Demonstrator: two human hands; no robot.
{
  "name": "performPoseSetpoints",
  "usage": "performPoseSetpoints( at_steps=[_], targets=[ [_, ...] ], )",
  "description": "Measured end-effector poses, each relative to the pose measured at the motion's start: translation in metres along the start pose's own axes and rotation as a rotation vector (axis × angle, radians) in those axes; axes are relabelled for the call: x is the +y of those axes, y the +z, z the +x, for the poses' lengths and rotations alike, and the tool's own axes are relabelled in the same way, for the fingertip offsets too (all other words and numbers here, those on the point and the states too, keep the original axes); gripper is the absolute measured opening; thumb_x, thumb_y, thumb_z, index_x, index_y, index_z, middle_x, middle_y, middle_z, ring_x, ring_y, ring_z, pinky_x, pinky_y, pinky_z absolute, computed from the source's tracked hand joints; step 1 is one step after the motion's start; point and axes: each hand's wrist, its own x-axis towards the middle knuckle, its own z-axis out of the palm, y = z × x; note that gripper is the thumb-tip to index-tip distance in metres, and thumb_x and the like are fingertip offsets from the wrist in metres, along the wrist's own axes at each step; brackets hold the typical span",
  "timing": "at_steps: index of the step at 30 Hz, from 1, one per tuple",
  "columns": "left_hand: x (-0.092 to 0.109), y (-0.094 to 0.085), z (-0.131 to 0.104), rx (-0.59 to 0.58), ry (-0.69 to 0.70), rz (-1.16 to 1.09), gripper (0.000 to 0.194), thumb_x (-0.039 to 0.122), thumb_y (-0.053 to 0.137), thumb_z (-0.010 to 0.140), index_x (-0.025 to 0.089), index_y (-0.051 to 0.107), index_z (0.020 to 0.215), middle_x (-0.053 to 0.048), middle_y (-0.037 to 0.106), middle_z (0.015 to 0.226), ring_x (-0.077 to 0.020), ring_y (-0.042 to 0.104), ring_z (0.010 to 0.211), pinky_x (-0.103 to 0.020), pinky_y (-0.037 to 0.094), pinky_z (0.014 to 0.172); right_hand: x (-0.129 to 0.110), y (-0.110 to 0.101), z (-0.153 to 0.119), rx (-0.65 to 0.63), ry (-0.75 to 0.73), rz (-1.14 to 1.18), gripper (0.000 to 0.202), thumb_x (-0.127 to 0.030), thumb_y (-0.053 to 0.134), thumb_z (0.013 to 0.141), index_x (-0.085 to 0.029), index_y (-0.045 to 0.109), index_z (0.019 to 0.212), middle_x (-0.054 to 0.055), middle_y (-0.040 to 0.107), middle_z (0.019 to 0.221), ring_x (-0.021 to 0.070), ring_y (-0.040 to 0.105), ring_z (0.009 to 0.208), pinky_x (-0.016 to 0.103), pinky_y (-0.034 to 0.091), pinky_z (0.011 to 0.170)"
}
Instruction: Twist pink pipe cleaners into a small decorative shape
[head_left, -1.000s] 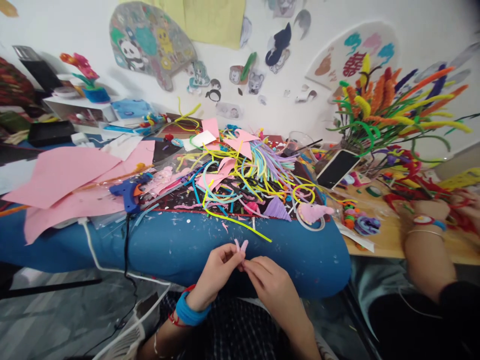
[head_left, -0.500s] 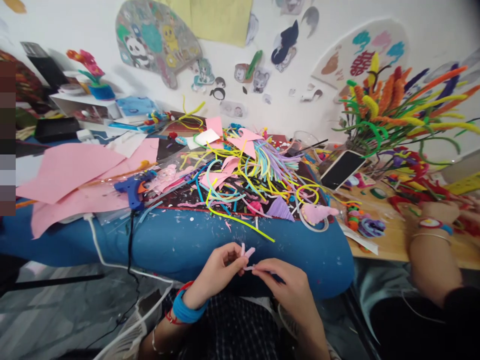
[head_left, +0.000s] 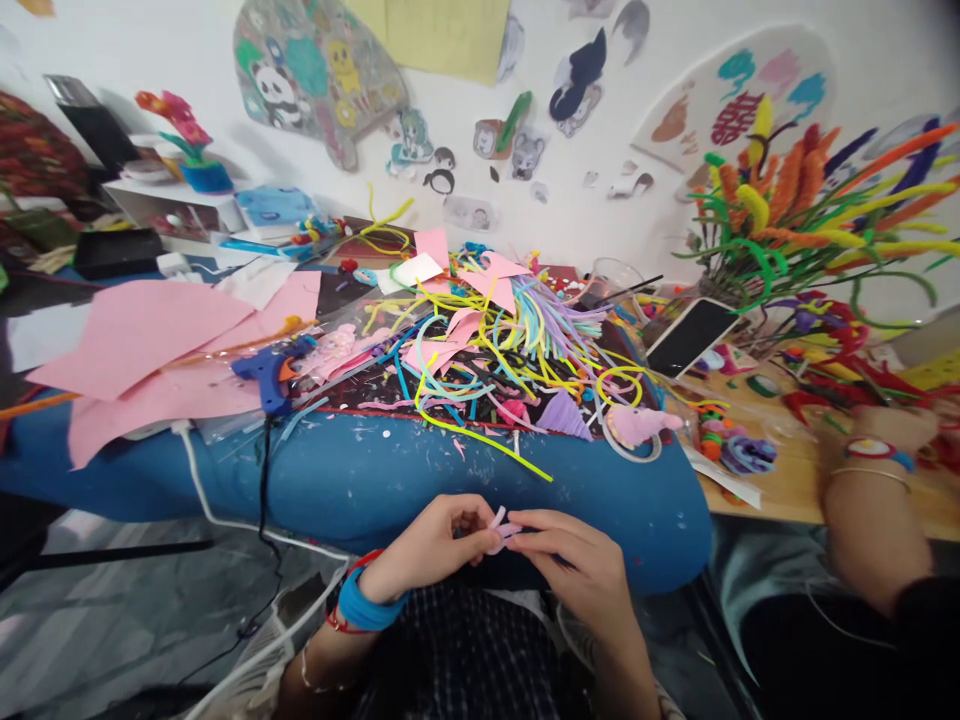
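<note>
Between my two hands is a short pale pink pipe cleaner [head_left: 500,533], bent so that small ends stick up. My left hand [head_left: 448,540] pinches it between thumb and fingers, with the other fingers curled. From the right, the thumb and fingertips of my right hand [head_left: 574,560] close on another end of it. Both hands are above my lap, just in front of the blue-covered table edge [head_left: 360,470]. Loose pipe cleaners [head_left: 555,320] in yellow, purple and light blue lie heaped beyond them.
A blue glue gun [head_left: 268,382] with a black cord lies left, by pink felt sheets [head_left: 150,340]. On the right are a phone [head_left: 691,338], a roll of tape [head_left: 634,450] and a bunch of fuzzy stems [head_left: 795,210]. Another person's hand [head_left: 885,430] works at the far right.
My right hand's fingertips have moved up and in, closer to my left hand. The pink pipe cleaner's ends now lean to the right. The camera view has shifted slightly.
</note>
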Motion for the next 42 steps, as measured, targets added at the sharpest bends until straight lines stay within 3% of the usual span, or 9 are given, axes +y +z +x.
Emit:
performPoseSetpoints(
  at_steps=[4,7,11,13,27,34,42],
  targets=[
    [0.0,0.002,-0.001,0.041,0.026,-0.029,0.023,0.035,0.061,0.079,0.014,0.06,0.088,-0.001,0.059,0.07,-0.0098,0.052,0.059,-0.022,0.041,0.057,0.001,-0.001,0.002,0.036,0.042,0.095,0.014,-0.014,0.064,0.079,-0.025,0.072,0.08,0.002,0.074,0.08,0.0169,0.07,0.073,0.028,0.058,0.066],
    [0.0,0.008,-0.003,0.194,0.172,0.036,0.033,0.028,0.067,0.075,0.018,0.055,0.104,-0.003,0.063,0.084,-0.0119,0.056,0.067,-0.024,0.045,0.064,0.0,-0.003,0.002,0.106,0.091,0.126,0.015,-0.012,0.066,0.076,-0.025,0.072,0.079,0.002,0.074,0.08,0.0174,0.069,0.072,0.029,0.058,0.067],
    [-0.002,0.014,-0.006,0.312,0.418,0.383,0.013,0.023,0.062,0.08,0.02,0.064,0.093,-0.006,0.062,0.092,-0.0152,0.058,0.08,-0.026,0.045,0.076,-0.001,-0.004,0.003,0.176,0.153,0.144,0.013,-0.011,0.069,0.074,-0.024,0.072,0.074,0.002,0.073,0.076,0.0178,0.069,0.069,0.029,0.057,0.064],
    [-0.002,0.015,-0.006,0.329,0.483,0.499,0.013,0.021,0.058,0.083,0.022,0.067,0.092,-0.007,0.062,0.093,-0.0163,0.057,0.085,-0.026,0.044,0.078,-0.002,-0.004,0.002,0.187,0.175,0.154,0.013,-0.012,0.069,0.074,-0.024,0.072,0.073,0.002,0.073,0.076,0.018,0.068,0.068,0.03,0.057,0.063],
    [-0.001,0.017,-0.006,0.255,0.465,0.55,0.013,0.018,0.047,0.09,0.019,0.06,0.09,-0.004,0.055,0.084,-0.0143,0.052,0.079,-0.025,0.042,0.07,-0.005,-0.003,0.003,0.157,0.218,0.183,0.014,-0.01,0.07,0.073,-0.024,0.072,0.072,0.0,0.073,0.074,0.0157,0.067,0.067,0.026,0.054,0.063],
    [0.001,0.01,-0.01,0.162,0.556,0.513,0.007,0.012,0.049,0.088,0.016,0.055,0.085,-0.004,0.059,0.082,-0.0131,0.053,0.077,-0.024,0.043,0.07,-0.001,-0.006,0.004,0.116,0.159,0.282,0.02,-0.005,0.07,0.071,-0.025,0.072,0.071,-0.001,0.073,0.072,0.0148,0.068,0.066,0.025,0.054,0.063],
    [-0.008,0.014,-0.008,0.348,0.711,0.584,0.009,0.012,0.058,0.083,0.018,0.058,0.089,-0.005,0.068,0.088,-0.0134,0.063,0.082,-0.022,0.048,0.073,0.002,-0.005,0.002,0.141,0.153,0.405,0.026,0.0,0.07,0.068,-0.025,0.072,0.075,0.0,0.073,0.072,0.0152,0.068,0.065,0.025,0.054,0.061]
  ],
)
